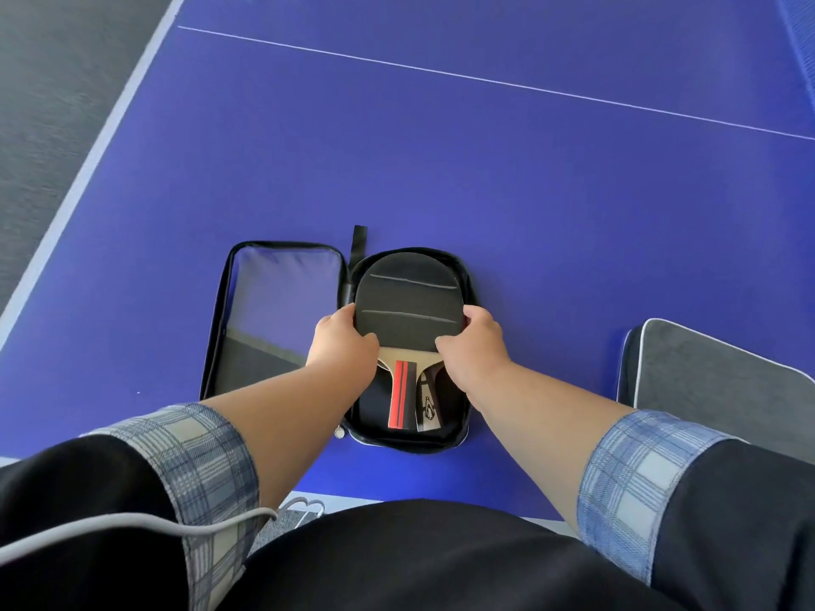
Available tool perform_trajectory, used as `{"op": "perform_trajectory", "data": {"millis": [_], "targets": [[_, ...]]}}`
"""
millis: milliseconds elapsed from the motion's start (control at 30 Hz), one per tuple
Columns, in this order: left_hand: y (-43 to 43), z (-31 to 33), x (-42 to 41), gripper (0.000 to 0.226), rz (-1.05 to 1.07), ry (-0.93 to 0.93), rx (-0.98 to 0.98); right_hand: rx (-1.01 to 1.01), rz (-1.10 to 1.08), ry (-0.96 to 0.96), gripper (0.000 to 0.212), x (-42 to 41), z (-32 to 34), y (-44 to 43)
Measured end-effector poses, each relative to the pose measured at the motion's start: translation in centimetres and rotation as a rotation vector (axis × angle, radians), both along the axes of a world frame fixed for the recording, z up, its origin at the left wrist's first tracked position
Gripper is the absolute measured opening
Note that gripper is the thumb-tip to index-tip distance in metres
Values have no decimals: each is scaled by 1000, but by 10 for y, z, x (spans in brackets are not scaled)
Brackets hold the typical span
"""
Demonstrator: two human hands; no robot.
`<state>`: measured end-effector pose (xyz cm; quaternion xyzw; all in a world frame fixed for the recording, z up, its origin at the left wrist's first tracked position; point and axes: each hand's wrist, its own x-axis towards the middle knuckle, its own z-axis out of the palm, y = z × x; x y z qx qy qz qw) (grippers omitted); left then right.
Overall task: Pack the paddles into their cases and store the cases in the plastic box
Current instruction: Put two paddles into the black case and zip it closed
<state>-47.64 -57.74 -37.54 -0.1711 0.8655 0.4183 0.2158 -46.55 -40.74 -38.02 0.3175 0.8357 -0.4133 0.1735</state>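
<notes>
A black paddle case [461, 275] lies unzipped and spread flat on the blue table, its clear-lined lid [282, 297] folded out to the left. In its right half lies a paddle [408, 302] with a black rubber face and a red-and-black striped handle; a second handle shows beside it underneath. My left hand [342, 339] grips the paddle's left edge near the neck. My right hand [474, 346] grips its right edge. A second case [714, 372], grey and shut, lies at the right edge of the view. The plastic box is not in view.
The blue table-tennis table [485, 178] stretches ahead with a white centre line across it. Its white-edged left side [84, 178] borders grey carpet. The near edge runs just in front of my body. A grey cable [132, 529] crosses my left sleeve.
</notes>
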Motion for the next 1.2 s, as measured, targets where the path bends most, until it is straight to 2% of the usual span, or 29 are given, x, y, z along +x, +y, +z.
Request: {"op": "perform_trajectory", "data": {"millis": [200,333,467,567,667,733,800,867,933,1000,1200], "targets": [[-1,-7,0,34,-39,-3,12,-51,-23,10,62,0,-2,5],[-1,-9,-2,29,-47,-5,-5,-60,12,32,58,2,-4,6],[-3,-8,-1,23,-37,1,3,-22,31,36,68,2,-5,7],[-15,-5,2,40,6,36,2,27,54,30,73,3,-1,6],[-46,-5,8,53,145,63,10,185,211,132,70,10,5,-2],[-74,-9,16,50,223,101,-26,278,458,231,65,16,7,-11],[-102,-13,25,50,286,110,-131,351,731,207,63,20,5,-23],[-124,-15,34,54,344,38,-284,438,875,136,65,22,-3,-34],[-136,-17,40,59,385,-90,-382,478,879,100,68,24,-10,-41],[-141,-17,46,62,368,-170,-386,510,874,81,69,25,-13,-44],[-156,-4,52,51,416,-99,-221,525,890,42,70,24,-10,-42]]}}
